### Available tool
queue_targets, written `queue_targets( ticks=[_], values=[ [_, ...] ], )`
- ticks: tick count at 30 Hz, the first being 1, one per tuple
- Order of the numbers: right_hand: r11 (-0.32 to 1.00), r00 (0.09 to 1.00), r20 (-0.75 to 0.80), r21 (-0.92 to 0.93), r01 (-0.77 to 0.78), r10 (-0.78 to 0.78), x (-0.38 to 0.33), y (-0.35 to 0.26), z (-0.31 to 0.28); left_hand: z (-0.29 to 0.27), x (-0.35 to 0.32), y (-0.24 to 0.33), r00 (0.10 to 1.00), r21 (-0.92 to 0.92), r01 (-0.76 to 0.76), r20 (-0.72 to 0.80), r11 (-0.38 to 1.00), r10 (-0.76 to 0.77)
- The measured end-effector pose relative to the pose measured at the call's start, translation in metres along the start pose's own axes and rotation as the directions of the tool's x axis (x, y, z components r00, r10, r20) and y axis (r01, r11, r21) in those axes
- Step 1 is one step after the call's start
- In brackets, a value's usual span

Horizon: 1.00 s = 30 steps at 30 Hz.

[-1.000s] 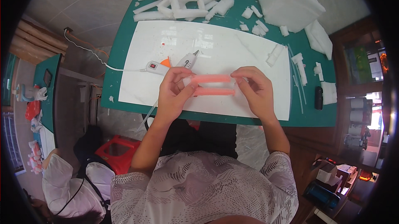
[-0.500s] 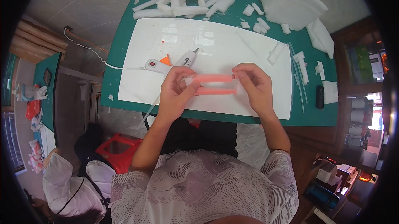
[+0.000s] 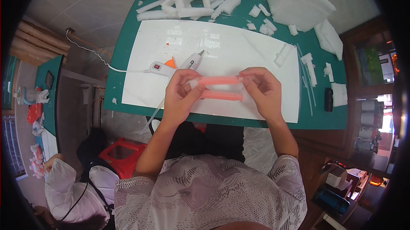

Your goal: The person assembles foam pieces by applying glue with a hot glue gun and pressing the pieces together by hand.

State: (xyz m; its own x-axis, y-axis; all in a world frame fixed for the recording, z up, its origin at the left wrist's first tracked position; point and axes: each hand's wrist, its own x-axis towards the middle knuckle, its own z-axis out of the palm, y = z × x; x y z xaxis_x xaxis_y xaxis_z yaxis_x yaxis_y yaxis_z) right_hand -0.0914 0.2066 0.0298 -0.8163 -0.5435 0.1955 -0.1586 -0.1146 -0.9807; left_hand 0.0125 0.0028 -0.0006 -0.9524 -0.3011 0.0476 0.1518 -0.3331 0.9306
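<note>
Between both hands, above the white board point(image 3: 171, 36), I hold a small foam frame point(image 3: 220, 80). Two pink foam strips run side by side in it, joined by white foam at the ends. My left hand point(image 3: 181, 95) is closed around its left end, thumb on the front. At the right end, my right hand point(image 3: 262, 89) pinches the upper pink strip's tip between thumb and fingers. Just beyond my left hand lies a white glue gun point(image 3: 194, 61) with a red switch, an orange piece point(image 3: 171, 62) beside it. A clear glue stick point(image 3: 154, 112) extends behind it.
White foam strips and frames point(image 3: 194, 12) pile up at the table's far edge. A big foam block point(image 3: 294, 1) stands far right. Clear sticks point(image 3: 306, 82) and a black object point(image 3: 328, 100) lie at right. Another person point(image 3: 81, 187) sits lower left, near a red stool point(image 3: 124, 155).
My right hand has drawn in slightly onto the frame's right end, and its fingers now sit against the upper pink strip. The lower strip's right end has tilted slightly down.
</note>
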Motion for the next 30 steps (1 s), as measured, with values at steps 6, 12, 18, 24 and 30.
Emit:
queue_targets(
  ticks=[6,12,18,24,30],
  values=[
    [1.000,1.000,0.020,0.015,-0.022,0.022,0.001,-0.002,0.000,0.000,-0.001,0.002,1.000,0.017,0.007,-0.006,1.000,-0.007],
    [0.999,0.998,0.046,0.004,-0.038,0.038,0.003,-0.005,-0.001,0.000,-0.001,0.002,1.000,0.017,0.009,-0.023,1.000,-0.008],
    [0.999,0.995,0.094,-0.030,-0.022,0.025,0.005,-0.009,-0.002,-0.001,-0.001,0.006,0.999,0.009,0.007,-0.041,1.000,-0.006],
    [1.000,0.993,0.112,0.004,0.024,-0.024,0.006,-0.009,-0.003,-0.001,-0.001,0.005,0.998,-0.009,0.019,-0.060,1.000,-0.019],
    [0.998,0.988,0.145,-0.016,0.054,-0.051,0.006,-0.009,-0.007,-0.001,0.000,0.004,0.998,-0.012,0.025,-0.052,1.000,-0.025]
  ],
)
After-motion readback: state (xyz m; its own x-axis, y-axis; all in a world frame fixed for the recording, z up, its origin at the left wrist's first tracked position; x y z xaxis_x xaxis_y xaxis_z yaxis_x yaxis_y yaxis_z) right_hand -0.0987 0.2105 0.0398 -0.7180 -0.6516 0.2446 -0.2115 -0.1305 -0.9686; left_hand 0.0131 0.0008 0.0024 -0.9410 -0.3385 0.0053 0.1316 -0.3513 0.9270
